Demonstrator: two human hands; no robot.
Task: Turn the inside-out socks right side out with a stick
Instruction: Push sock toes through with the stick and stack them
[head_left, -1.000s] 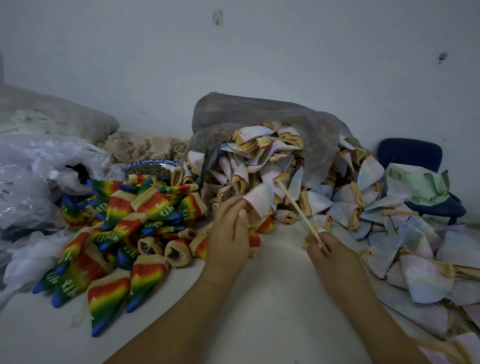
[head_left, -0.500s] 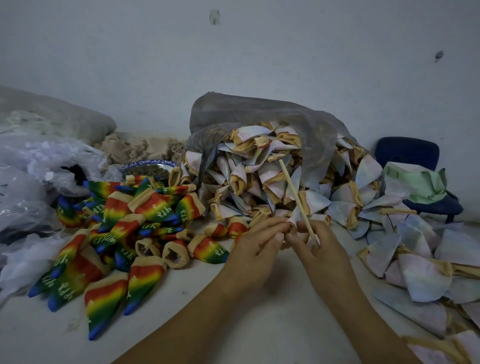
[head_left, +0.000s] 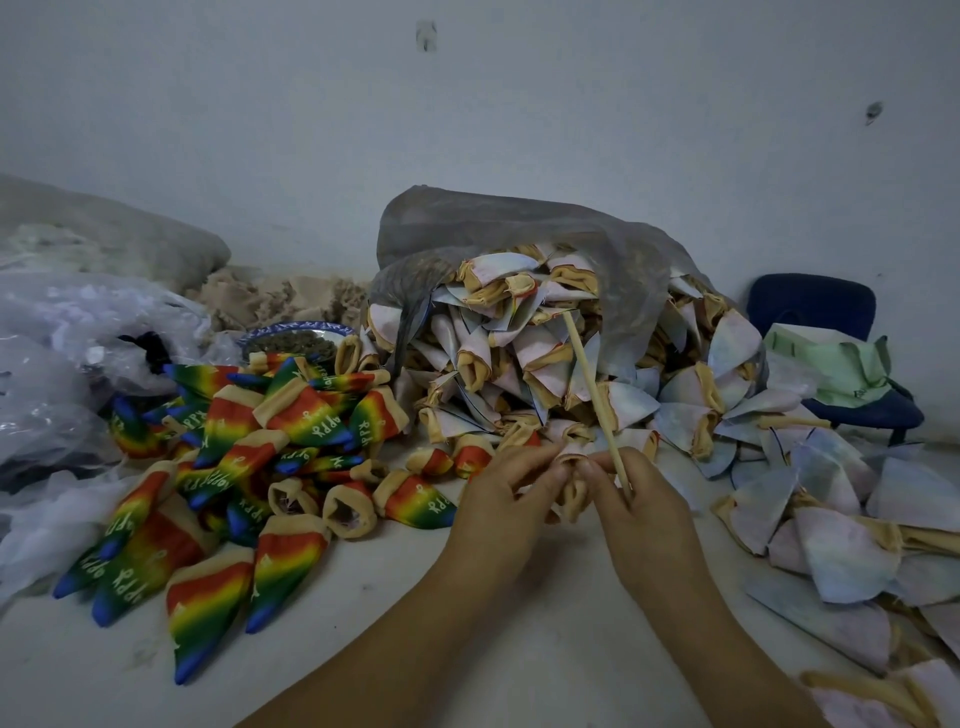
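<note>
Between the hands, over the white table (head_left: 363, 649), an inside-out sock (head_left: 571, 493) is pinched at its tan cuff by left hand (head_left: 498, 501) and right hand (head_left: 641, 512). The right also grips the stick (head_left: 592, 395), slanting up against the pale sock pile (head_left: 519, 358).

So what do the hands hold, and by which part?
Left hand and right hand pinch a sock by its cuff; the right also grips the stick near its lower end.
</note>
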